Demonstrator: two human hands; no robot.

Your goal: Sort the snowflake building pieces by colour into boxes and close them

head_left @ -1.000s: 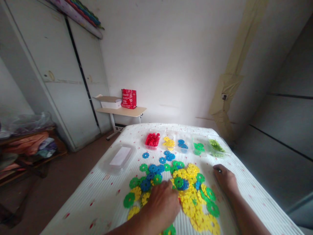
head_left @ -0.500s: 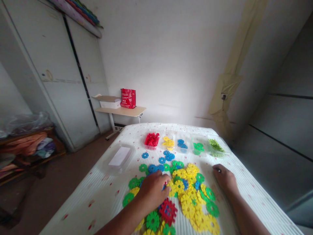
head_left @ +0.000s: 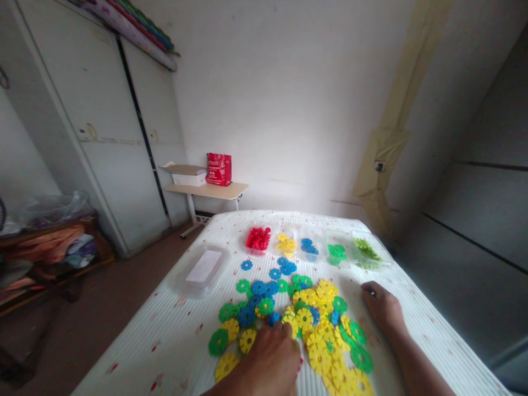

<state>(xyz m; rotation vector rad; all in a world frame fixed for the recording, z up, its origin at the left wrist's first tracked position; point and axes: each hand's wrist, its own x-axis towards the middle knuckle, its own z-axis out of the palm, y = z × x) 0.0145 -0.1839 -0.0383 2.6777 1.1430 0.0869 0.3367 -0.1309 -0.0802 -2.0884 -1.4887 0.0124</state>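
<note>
My left hand point(head_left: 275, 352) is over the near part of a loose pile of notched plastic building discs, its fingers curled downward. Red edges of a square latticed block point(head_left: 301, 363) show beside the fingers; most of it and the fingertips are hidden. Around this hand lie yellow discs point(head_left: 319, 352), green discs point(head_left: 218, 342) and blue discs point(head_left: 246, 317). My right hand point(head_left: 383, 305) rests on the table right of the pile, fingers curled closed. A small dark spot shows at its fingers; what it is I cannot make out.
Along the far side stand clear tubs with red pieces point(head_left: 258, 240), yellow discs point(head_left: 286, 242), blue discs point(head_left: 308, 246), green discs point(head_left: 337, 252) and light green pieces point(head_left: 366, 249). A clear lid point(head_left: 177, 283) with a white label lies left. A side table point(head_left: 225, 190) holds a red bag point(head_left: 219, 169).
My left hand has moved toward me and slightly right, from the pile's middle onto the red block, uncovering blue and green discs. My right hand stays in place; the view shifted slightly.
</note>
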